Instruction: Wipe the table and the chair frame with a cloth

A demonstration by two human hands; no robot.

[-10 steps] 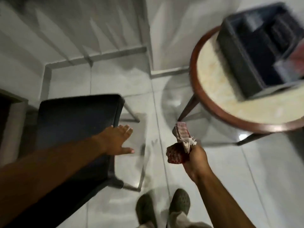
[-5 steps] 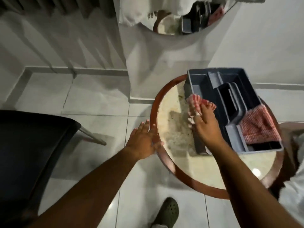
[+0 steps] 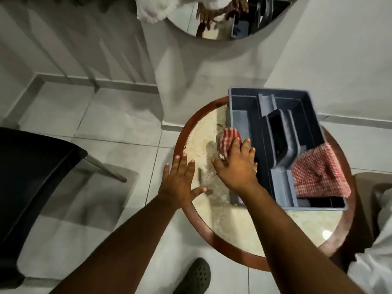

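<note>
**Head view: we press the cloth on the round surface**

We see a white tiled floor [image 3: 118,128] all around. On our left stands a black chair [image 3: 31,177] with a thin metal leg, well apart from our hands. In front of us is the round surface [image 3: 222,240], pale on top with a brown rim. A grey plastic tray [image 3: 252,124] sits on it, and a red checked rag [image 3: 320,172] hangs over the tray's near right side. Our right hand [image 3: 237,168] lies flat, fingers spread, pressing the red checked cloth [image 3: 227,141] onto the top, just beside the tray's left wall. Our left hand [image 3: 180,183] rests open and flat on the rim, holding nothing. Down low we see one green shoe [image 3: 195,279].
</note>
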